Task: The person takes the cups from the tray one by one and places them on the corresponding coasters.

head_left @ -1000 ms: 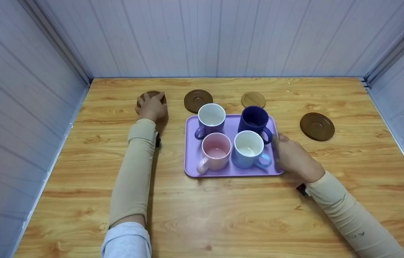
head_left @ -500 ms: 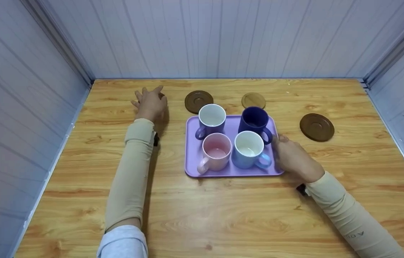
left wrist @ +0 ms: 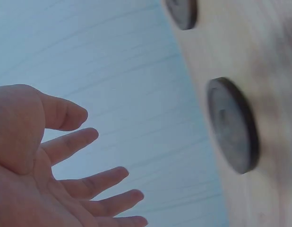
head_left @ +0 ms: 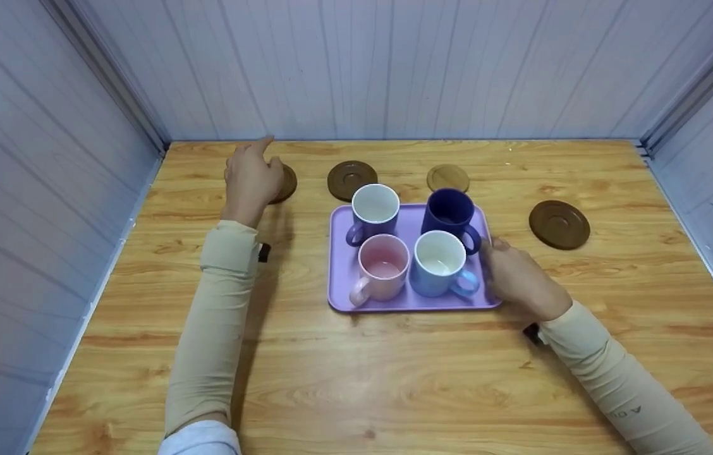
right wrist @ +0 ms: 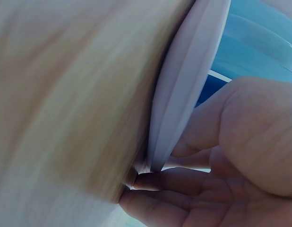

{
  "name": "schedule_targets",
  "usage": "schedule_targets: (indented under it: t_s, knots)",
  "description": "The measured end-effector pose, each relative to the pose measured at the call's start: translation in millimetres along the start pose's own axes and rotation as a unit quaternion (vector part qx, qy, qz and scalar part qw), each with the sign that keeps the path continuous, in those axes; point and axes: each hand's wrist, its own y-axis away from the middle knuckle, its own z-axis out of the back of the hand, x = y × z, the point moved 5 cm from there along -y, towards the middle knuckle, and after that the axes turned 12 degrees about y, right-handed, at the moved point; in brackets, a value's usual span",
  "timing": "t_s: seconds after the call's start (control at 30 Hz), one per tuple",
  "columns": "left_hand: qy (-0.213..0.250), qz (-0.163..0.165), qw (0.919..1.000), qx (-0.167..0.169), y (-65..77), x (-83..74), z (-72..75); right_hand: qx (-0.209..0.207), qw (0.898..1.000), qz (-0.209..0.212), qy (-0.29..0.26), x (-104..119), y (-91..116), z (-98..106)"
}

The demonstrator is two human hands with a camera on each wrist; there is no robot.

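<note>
In the head view my left hand (head_left: 249, 180) hovers over the far left of the table, fingers spread, holding nothing. Partly hidden behind it lies a brown round coaster (head_left: 287, 183), which the left wrist view shows apart from the spread fingers (left wrist: 103, 182). My right hand (head_left: 524, 278) holds the right edge of a purple tray (head_left: 341, 272). From the right wrist the thumb is seen at the tray's rim (right wrist: 184, 80), with the fingers below it. On the tray stand a purple-handled mug (head_left: 375, 203), a dark blue mug (head_left: 448, 208), a pink mug (head_left: 389, 287) and a light blue mug (head_left: 429, 279).
Behind the tray lie another brown coaster (head_left: 352, 180) and a lighter wooden coaster (head_left: 448, 178). A further brown coaster (head_left: 559, 224) is to the right. Pale panel walls (head_left: 394, 69) bound the wooden table (head_left: 356, 379) at the back and both sides.
My left hand has let go of the left coaster, spread its fingers and drawn up and to the left, so more of that coaster shows. The right hand and tray stay put.
</note>
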Motion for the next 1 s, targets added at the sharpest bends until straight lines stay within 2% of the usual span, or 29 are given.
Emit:
schedule_targets:
  t_s: [0.2,0.37,0.5,0.77,1.0]
  knots:
    - [0.012,-0.032,0.9989,-0.032,28.9,-23.0,20.1,0.006,1.0,-0.006,0.007,0,-1,-1]
    - [0.023,-0.052,0.998,-0.027,53.3,-28.9,20.5,0.012,1.0,-0.008,0.009,-1,-1,-2]
    - [0.02,-0.051,0.9984,-0.016,69.7,-27.5,9.9,0.015,1.0,-0.011,0.0,-1,0,-2]
    - [0.005,-0.082,0.9963,-0.025,94.2,-23.6,-19.5,0.014,1.0,-0.011,-0.003,-2,-1,-1]
    - [-0.021,-0.081,0.996,0.032,109.2,-13.6,-53.6,0.0,1.0,-0.003,0.003,0,-1,-1]
